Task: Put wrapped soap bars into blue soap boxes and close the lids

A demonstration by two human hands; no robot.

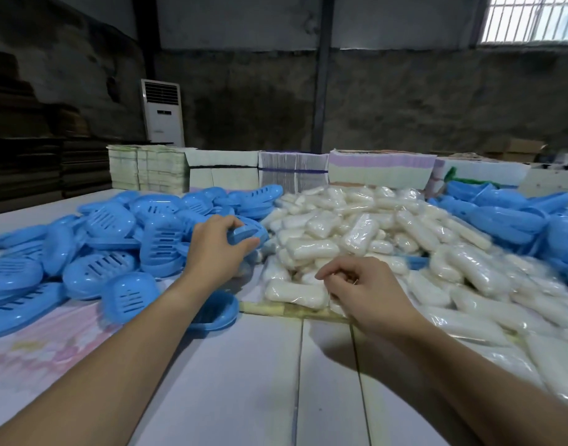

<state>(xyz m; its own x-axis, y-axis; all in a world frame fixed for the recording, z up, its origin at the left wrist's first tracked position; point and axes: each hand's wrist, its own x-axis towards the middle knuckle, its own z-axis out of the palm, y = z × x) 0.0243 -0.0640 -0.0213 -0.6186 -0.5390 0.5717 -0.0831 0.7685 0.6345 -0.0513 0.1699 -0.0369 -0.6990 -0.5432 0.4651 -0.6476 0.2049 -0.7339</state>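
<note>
Two hands: both reach out over the white plank table toward the piles.
Left hand: fingers and thumb curled round a blue soap box at the right edge of the left-hand heap of blue soap boxes.
Right hand: fingers loosely curled, thumb and forefinger close together, over the near edge of the wrapped soap bars; whether it pinches any wrapper cannot be told.
Soap pile: white bars in clear wrap, heaped in the middle of the table.
More boxes: a second blue heap lies far right.
Near box: one open blue shell sits just under the left forearm.
Behind: bundled flat cartons and a standing air conditioner.
</note>
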